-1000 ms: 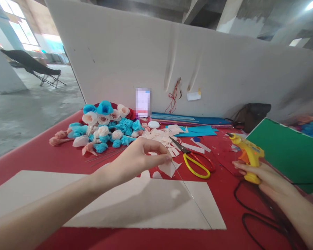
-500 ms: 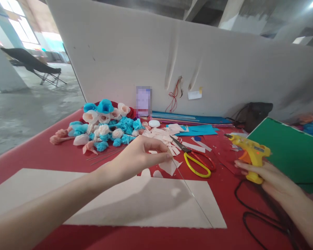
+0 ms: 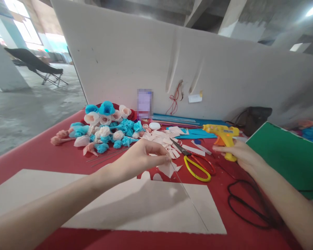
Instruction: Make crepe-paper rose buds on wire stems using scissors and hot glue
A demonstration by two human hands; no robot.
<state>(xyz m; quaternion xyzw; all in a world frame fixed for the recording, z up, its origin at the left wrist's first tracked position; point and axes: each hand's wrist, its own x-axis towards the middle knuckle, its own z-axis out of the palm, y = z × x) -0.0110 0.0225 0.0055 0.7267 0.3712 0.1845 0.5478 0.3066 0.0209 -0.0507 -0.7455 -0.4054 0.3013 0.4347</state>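
Between thumb and fingers, my left hand (image 3: 148, 154) pinches the upper end of a thin wire (image 3: 189, 196), which slants down to the right over a pale paper sheet (image 3: 114, 208). My right hand (image 3: 240, 154) is closed around the handle of a yellow hot glue gun (image 3: 225, 137), held above the table with its nozzle toward the left. Scissors (image 3: 197, 168) with one yellow and one red handle lie between my hands. Cut pale paper scraps (image 3: 164, 139) are scattered behind my left hand.
Blue, white and pink paper flowers (image 3: 104, 128) are heaped at the back left of the red table (image 3: 54, 158). A green board (image 3: 284, 156) stands at the right, near the looped black cord (image 3: 250, 208). Blue paper strips (image 3: 193, 133) lie toward the white partition (image 3: 120, 52).
My right hand has moved left and slightly up with the glue gun, bringing it nearer the scissors. The left hand keeps its pinch on the wire, almost unmoved.
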